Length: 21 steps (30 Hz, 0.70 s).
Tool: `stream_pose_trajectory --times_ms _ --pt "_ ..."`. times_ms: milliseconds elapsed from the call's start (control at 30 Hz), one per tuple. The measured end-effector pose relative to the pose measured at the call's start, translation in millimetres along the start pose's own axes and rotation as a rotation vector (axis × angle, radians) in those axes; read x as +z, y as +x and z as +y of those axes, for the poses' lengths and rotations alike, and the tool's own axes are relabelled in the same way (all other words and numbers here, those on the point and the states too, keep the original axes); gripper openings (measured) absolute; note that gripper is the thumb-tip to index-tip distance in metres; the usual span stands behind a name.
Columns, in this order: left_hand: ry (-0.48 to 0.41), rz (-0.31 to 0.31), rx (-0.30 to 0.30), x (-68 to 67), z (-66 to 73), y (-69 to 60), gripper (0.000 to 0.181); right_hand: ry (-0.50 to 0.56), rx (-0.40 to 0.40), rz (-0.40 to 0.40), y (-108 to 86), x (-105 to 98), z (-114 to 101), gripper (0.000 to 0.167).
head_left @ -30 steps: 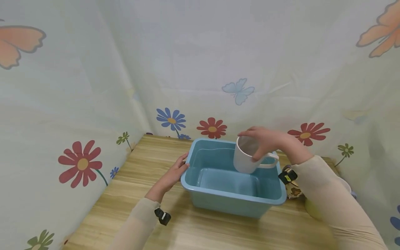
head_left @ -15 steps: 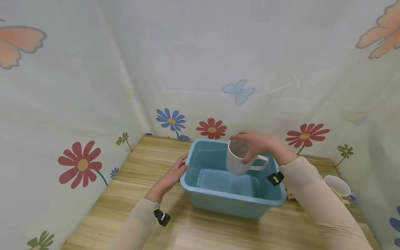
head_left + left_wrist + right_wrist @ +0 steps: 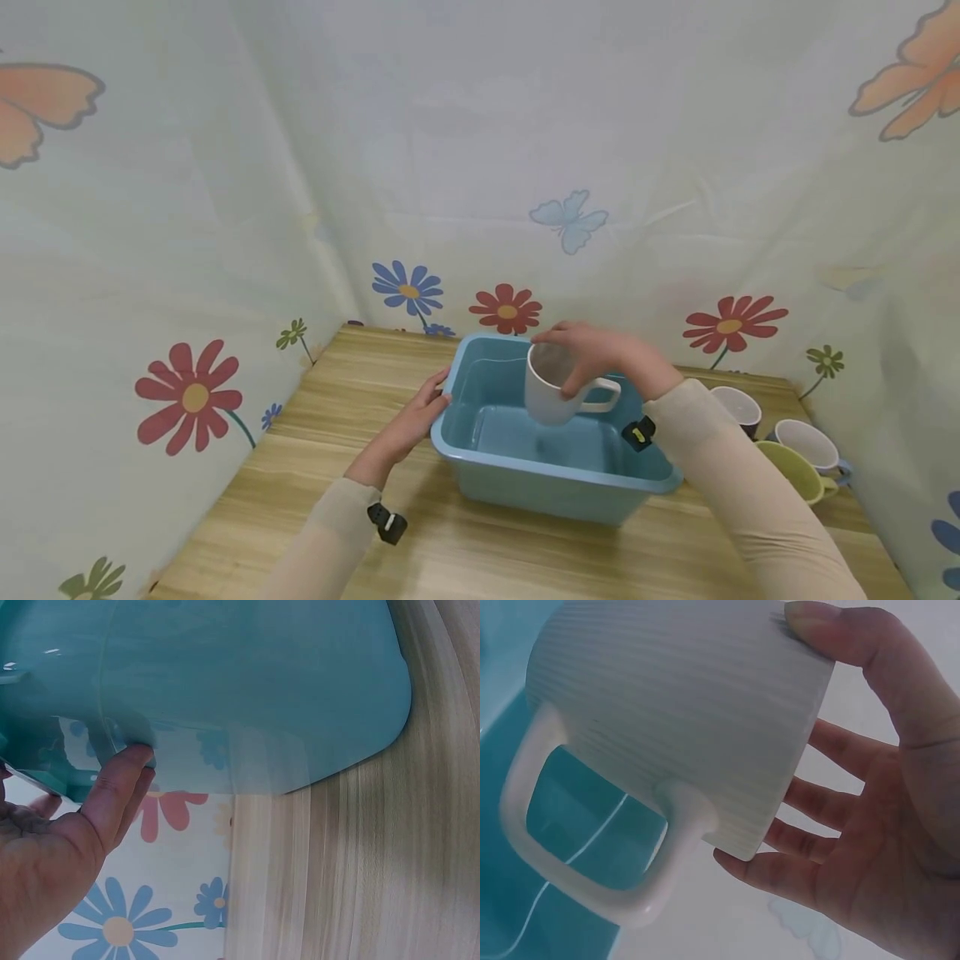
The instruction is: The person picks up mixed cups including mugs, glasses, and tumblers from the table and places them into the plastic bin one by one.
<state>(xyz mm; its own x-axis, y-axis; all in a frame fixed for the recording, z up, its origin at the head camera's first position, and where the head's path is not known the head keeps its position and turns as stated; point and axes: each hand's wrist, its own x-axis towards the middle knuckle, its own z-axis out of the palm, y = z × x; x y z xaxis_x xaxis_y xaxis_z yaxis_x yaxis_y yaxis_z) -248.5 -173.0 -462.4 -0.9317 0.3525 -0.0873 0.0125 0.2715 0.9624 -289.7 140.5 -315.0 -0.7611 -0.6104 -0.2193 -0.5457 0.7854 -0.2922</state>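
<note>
My right hand (image 3: 600, 354) holds a white mug (image 3: 551, 398) by its rim, thumb on the near side and fingers across the far side. The mug hangs inside the blue tub (image 3: 547, 468), above its floor, its handle pointing right. In the right wrist view the ribbed mug (image 3: 675, 697) is pinched at the rim between thumb and fingers of the hand (image 3: 885, 795). My left hand (image 3: 408, 425) lies against the tub's left end, thumb at the rim; in the left wrist view its fingers (image 3: 120, 787) touch the tub's outer wall (image 3: 262, 690).
Right of the tub, partly beside my right sleeve, several mugs stand on the wooden table (image 3: 360, 375): a white-lined dark one (image 3: 738, 407), a light one with a blue handle (image 3: 806, 442) and a yellow-green one (image 3: 798, 473). A flower-printed cloth (image 3: 450, 167) hangs behind.
My right hand has carried the white mug leftward and slightly lower within the tub. The mugs at the right have come into view from behind that arm. My left hand stays at the tub.
</note>
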Motion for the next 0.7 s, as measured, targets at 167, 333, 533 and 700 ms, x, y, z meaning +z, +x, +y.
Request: stream_pose_trajectory --times_ms 167,333,533,700 --pt "-0.008 0.008 -0.007 1.0 0.2 -1.0 0.063 0.022 0.009 -0.003 5.2 5 -2 0.093" --pt "-0.014 0.016 -0.013 1.9 0.3 -0.4 0.062 -0.009 -0.037 0.005 15.2 14 0 0.092" --pt "-0.022 0.028 -0.019 2.7 -0.3 0.2 0.062 0.019 -0.056 0.004 27.6 26 5 0.09" --pt "-0.016 0.024 -0.01 2.5 -0.7 -0.2 0.062 0.049 -0.026 -0.01 33.9 34 3 0.092"
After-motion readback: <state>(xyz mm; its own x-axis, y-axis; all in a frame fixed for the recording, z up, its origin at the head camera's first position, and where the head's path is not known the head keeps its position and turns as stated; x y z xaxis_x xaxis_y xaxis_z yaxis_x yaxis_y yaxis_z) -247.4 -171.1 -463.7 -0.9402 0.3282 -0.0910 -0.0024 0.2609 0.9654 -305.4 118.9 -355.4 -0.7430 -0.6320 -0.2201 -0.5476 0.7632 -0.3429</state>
